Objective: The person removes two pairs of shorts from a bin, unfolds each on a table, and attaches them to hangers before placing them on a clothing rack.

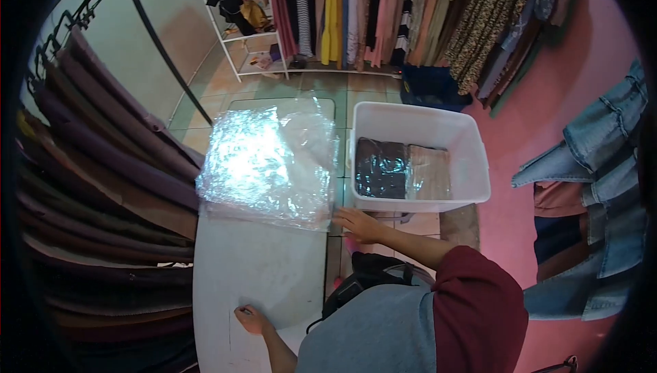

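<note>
A stack of clear plastic bags (301, 161), shiny with glare, covers the far part of the white table (267, 256). My right hand (359, 225) is at the stack's near right corner, past the table edge, its fingers spread and nothing in them. Lower down, my left hand (252, 319) rests over the bare tabletop with its fingers curled in, apart from the bags. To the right of the table stands a white plastic bin (472, 154). Inside it lie a dark folded garment (380, 168) and a beige folded garment (429, 172), both in clear plastic.
Dark trousers (102, 188) hang along a rack on the left. More clothes (373, 10) line the back, beside a white shelf (239, 37). A dark blue basket (432, 89) sits behind the bin. Denim clothing (609, 140) hangs at the right.
</note>
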Tool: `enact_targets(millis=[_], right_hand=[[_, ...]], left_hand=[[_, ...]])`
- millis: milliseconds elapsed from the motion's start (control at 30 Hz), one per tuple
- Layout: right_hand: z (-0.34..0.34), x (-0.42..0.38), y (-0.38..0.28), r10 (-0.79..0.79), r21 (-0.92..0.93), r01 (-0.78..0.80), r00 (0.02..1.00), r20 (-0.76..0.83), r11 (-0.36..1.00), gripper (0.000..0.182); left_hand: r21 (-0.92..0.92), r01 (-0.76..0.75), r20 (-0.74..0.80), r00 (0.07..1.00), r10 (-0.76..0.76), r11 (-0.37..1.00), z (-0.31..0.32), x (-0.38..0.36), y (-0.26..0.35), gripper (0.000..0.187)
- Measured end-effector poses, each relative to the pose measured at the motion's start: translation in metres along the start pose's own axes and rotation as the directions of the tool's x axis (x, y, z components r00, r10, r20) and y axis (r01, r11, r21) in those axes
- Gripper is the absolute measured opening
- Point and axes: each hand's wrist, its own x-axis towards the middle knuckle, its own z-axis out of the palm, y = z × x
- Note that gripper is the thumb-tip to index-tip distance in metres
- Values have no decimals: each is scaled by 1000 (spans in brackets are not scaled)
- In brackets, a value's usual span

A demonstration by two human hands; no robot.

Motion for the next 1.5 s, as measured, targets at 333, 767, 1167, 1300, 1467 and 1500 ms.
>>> enact_targets(millis=[333, 767, 1167, 1300, 1467, 1500], right_hand=[[-88, -136, 85, 317, -78, -401, 816, -482, 913, 15], [-97, -235, 253, 883, 9, -884, 468, 25, 468, 17], [-55, -252, 377, 891, -261, -857, 393, 229, 445, 28], [-71, -220, 390, 924, -213, -902, 383, 12, 376, 35], [-71, -193, 418, 926, -176, -909, 375, 54, 378, 52], [-61, -196, 430, 926, -182, -908, 376, 38, 377, 59]], left_hand=[[126, 89, 104, 989, -103, 988, 12, -2, 5, 18], [550, 246, 34, 948, -316, 798, 58, -86, 72, 59], [445, 108, 242, 941, -235, 889, 47, -144, 93, 60], [466, 163, 354, 866, -352, 870, 44, -136, 91, 61], [531, 226, 395, 787, -474, 817, 45, -133, 98, 63], [524, 234, 409, 774, -483, 819, 45, -133, 98, 63]])
